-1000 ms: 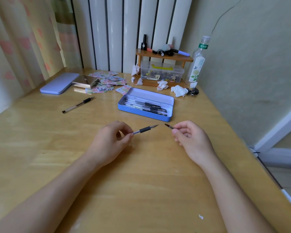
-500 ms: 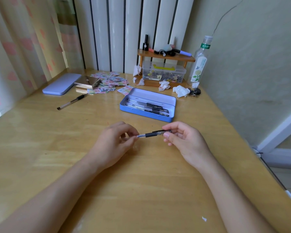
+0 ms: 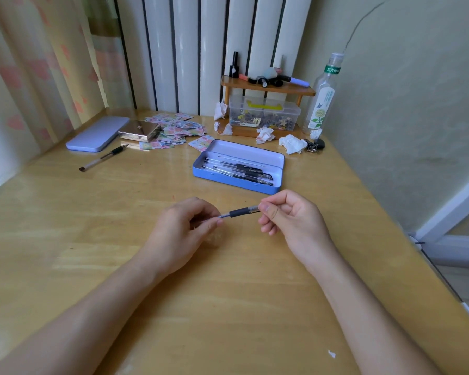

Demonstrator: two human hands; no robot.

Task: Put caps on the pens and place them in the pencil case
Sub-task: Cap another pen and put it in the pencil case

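A clear pen with a black grip is held level between both hands above the wooden desk. My left hand pinches its barrel end. My right hand is closed over the tip end, where the cap is hidden under my fingers. Just behind the hands lies the open blue pencil case with several capped pens inside. A second, uncapped pen lies on the desk at the far left.
The purple case lid, a gold box and scattered stickers sit at the back left. A small wooden shelf over a clear box, crumpled tissues and a bottle stand at the back right.
My right hand moved left and brought the cap onto the pen tip. Both hands now hold the same pen, where before a gap lay between the tip and the cap.
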